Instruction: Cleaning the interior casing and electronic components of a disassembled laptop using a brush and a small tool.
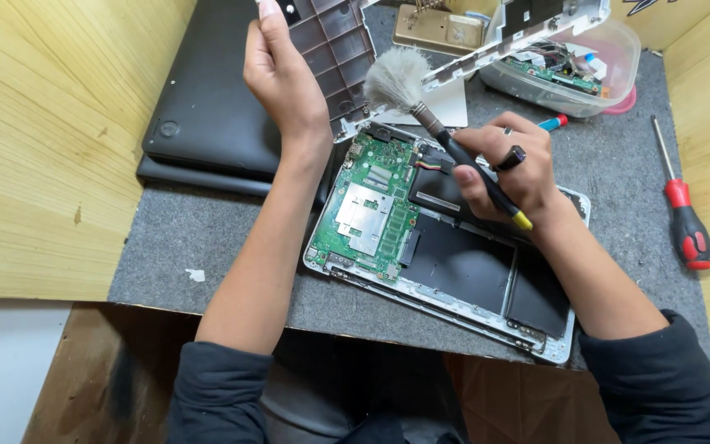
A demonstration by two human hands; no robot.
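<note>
Grey bristles of a brush (396, 80) meet the inner face of a lifted cover (334, 49) – dusting in progress. The right hand (507, 168) is closed round the brush's black handle, tuft pointing far and left of the grip. The left hand (283, 78) clasps the cover's left edge, holding it tilted above the opened laptop (445, 247) with its green circuit board (371, 205). Judged best: light strokes, with the cover kept steady – dust could drop onto the board below. A red screwdriver (684, 214) lies well right.
</note>
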